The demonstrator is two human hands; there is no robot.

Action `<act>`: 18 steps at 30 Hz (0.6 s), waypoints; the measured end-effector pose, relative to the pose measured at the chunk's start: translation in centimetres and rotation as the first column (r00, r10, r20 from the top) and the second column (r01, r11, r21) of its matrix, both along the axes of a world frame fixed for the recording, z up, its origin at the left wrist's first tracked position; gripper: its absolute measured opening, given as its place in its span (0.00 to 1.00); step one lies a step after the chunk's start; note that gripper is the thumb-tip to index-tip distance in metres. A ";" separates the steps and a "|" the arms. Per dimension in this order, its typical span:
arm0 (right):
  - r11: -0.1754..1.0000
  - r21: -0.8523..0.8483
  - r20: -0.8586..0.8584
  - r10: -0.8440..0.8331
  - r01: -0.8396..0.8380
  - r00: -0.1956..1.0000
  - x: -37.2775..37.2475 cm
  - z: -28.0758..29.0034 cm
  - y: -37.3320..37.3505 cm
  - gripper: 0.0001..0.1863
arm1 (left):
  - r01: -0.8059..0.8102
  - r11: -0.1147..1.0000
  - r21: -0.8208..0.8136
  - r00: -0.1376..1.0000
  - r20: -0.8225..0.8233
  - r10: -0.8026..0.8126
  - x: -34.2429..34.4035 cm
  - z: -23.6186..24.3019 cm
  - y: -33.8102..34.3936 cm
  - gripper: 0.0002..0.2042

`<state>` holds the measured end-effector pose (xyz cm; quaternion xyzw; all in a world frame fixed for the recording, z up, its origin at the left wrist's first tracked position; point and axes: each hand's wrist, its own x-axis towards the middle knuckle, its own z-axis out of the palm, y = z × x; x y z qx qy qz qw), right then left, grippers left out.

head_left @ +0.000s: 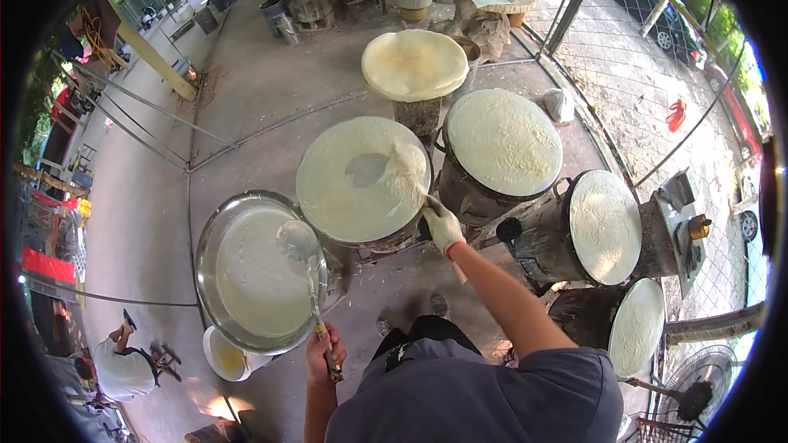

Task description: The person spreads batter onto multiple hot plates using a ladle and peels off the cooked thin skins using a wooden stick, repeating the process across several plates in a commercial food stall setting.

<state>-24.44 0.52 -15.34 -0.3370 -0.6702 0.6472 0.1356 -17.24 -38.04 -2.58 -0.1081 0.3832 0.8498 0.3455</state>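
Observation:
My bare left hand [326,354] is wrapped round the long handle of a ladle [296,239]. The ladle's round bowl is over the pale batter in a wide metal basin [203,279] and looks batter-coated. In a white work glove, my right hand [444,225] is closed on a pale-handled tool that reaches the right edge of the middle round griddle [386,241]; its working end is hard to tell from the batter. A thin layer of batter [336,197] covers that griddle, thicker and ridged at the right, with a darker patch near the centre.
Several drum stoves curve round to my right, their round tops coated with pale batter [505,135]. Beyond the middle griddle is a stack of thin round sheets [414,64]. A white bucket [230,358] stands by the basin. A wire fence [632,66] and a fan [696,398] are at the right.

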 end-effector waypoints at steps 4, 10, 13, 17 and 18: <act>0.957 -0.244 0.025 -0.156 0.158 0.987 -0.1 -2.4 -3.8 0.19 | 0.046 0.999 -0.022 0.999 -0.026 -0.046 -1.4 -0.3 -0.8 0.11; 0.943 -0.188 -0.068 -0.292 0.275 0.954 0.9 -4.3 -2.4 0.19 | 0.147 0.989 0.028 0.989 0.011 -0.148 -3.0 -0.9 -0.5 0.11; 0.978 0.133 0.259 0.124 -0.163 0.958 -1.0 1.7 -3.3 0.22 | 0.122 0.993 -0.009 0.992 0.019 -0.122 -3.1 -0.5 0.2 0.11; 0.969 0.240 0.180 0.018 -0.061 0.983 -1.6 2.1 2.1 0.19 | 0.119 0.993 0.010 0.990 0.072 -0.119 -2.9 -0.5 2.7 0.10; 0.991 0.130 0.170 -0.053 0.031 0.984 -1.4 -1.4 3.6 0.19 | 0.127 0.991 0.031 0.988 0.084 -0.129 -2.9 -0.6 3.5 0.09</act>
